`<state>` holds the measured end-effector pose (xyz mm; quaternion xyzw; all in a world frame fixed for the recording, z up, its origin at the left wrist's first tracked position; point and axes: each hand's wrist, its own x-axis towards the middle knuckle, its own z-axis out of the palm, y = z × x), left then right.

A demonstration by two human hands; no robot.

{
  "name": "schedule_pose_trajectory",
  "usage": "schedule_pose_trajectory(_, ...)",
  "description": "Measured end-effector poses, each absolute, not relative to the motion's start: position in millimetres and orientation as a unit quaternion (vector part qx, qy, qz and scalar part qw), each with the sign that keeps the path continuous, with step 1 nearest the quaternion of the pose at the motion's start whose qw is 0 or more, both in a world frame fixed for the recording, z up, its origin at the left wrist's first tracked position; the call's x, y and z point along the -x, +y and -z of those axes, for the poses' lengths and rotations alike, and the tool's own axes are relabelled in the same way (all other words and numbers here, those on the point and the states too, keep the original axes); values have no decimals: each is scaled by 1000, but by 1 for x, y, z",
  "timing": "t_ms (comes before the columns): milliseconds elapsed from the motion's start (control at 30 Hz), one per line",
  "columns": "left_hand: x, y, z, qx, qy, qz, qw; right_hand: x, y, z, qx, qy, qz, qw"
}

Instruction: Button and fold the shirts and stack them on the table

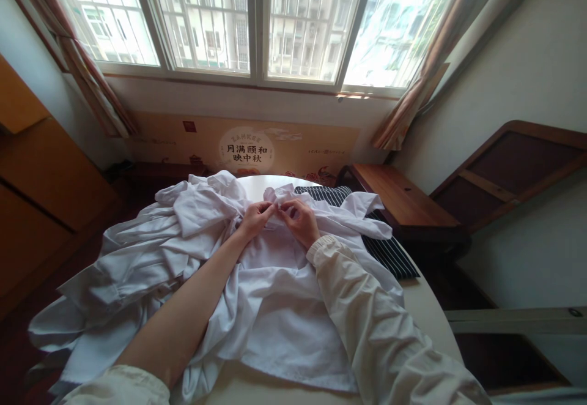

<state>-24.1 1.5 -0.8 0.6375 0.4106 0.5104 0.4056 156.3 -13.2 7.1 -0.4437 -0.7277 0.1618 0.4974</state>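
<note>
A white shirt (pixel 293 325) lies spread over a round, pale table (pixel 435 307), its collar end away from me and one sleeve stretched to the right. My left hand (pixel 255 218) pinches the fabric near the collar with thumb and fingertips. Close against it, my right hand (pixel 300 221) is also closed in a pinch on the shirt at the same spot. Any button between the fingertips is too small to make out. Left of the shirt, a heap of crumpled white garments (pixel 137 264) hangs over the table's edge.
Black-and-white striped cloth (pixel 389 255) lies partly beneath the shirt on the right. Beyond the table are a brown wooden bench (pixel 403 191), a printed banner (pixel 293 133) and barred windows (pixel 211 19). An orange-brown cabinet (pixel 36 191) stands at left.
</note>
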Motion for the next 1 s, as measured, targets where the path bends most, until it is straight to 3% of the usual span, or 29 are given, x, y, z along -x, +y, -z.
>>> schedule_pose_trajectory(467,24,7,6,-635,384,-507,439,-156,-14,-7,463,-732,-129,483)
schedule_pose_trajectory(833,25,11,11,-671,376,-496,403,-157,-16,-24,468,-787,-42,400)
schedule_pose_trajectory(1000,23,6,5,-649,380,-515,411,-161,-14,-38,467,-783,-132,389)
